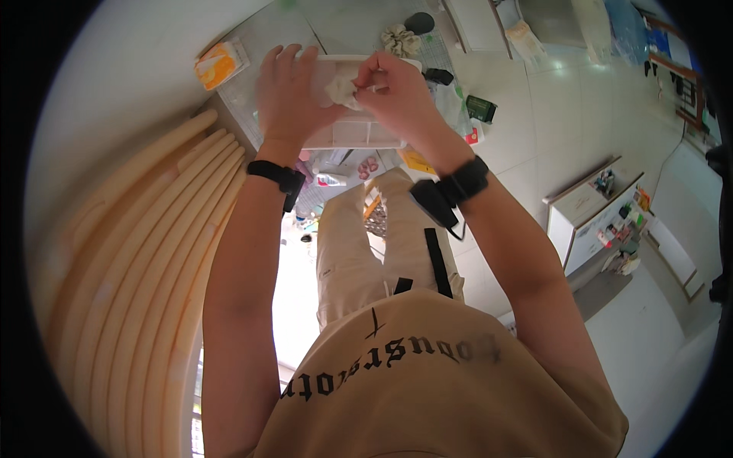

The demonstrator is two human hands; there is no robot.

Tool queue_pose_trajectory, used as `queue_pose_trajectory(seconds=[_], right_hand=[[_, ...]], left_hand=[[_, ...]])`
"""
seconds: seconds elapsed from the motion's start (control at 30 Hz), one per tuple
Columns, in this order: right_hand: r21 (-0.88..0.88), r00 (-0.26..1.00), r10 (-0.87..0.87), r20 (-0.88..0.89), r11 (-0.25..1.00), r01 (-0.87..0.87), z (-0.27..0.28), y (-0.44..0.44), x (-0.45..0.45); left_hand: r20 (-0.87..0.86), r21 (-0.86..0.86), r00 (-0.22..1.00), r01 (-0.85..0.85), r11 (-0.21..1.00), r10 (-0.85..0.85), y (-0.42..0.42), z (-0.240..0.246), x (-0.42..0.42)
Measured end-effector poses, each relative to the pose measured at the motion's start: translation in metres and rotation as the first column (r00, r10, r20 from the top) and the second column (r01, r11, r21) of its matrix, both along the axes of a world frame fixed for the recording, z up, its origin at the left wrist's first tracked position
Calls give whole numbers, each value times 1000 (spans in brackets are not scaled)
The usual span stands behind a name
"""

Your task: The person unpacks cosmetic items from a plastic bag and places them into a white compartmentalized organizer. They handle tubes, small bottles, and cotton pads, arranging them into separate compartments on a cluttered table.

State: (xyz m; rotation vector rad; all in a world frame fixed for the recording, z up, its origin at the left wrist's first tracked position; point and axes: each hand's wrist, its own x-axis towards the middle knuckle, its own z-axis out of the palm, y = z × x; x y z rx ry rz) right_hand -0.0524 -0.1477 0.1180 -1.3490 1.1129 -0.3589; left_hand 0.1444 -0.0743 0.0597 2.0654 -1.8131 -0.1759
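A white plastic tray with compartments (366, 133) lies before me at the top of the view. My right hand (398, 94) pinches a crumpled off-white tissue or cloth (342, 91) between thumb and fingers, over the tray. Over the tray's left end, my left hand (289, 94) is spread, its fingers apart and its thumb pointing towards the crumpled piece. Whether the left fingers touch the tray is hard to tell, since the hand covers that end. Both wrists wear black straps, the right one with a black device (435, 200).
An orange-and-white packet (220, 64) lies left of the tray. A fabric scrunchie (401, 40) and a dark cylindrical object (420, 23) sit beyond it. A dark green box (481, 109) is to the right. A white tube (331, 180) lies nearer me. Beige folds (143, 286) rise at left.
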Motion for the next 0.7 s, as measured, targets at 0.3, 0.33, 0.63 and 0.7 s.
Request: queue_pose_trajectory(seconds=[0.3,0.33,0.63,0.7], right_hand=[[-309,828,-527,191,769,560,20,-3,-78],[-412,892,-449,57,803,430,13,-2,-76],[-167,965,-81,-248,985,40,-38,10,-18],[113,993,-44,-113,992,57,-33,8,-19]], left_hand=[[22,40,999,38,998,-39,-10,-11,-3],[24,31,999,38,999,-39,-10,-10,-3],[89,-107,992,95,990,-85,-10,-10,-3],[93,-108,992,100,989,-90,-8,-11,-1]])
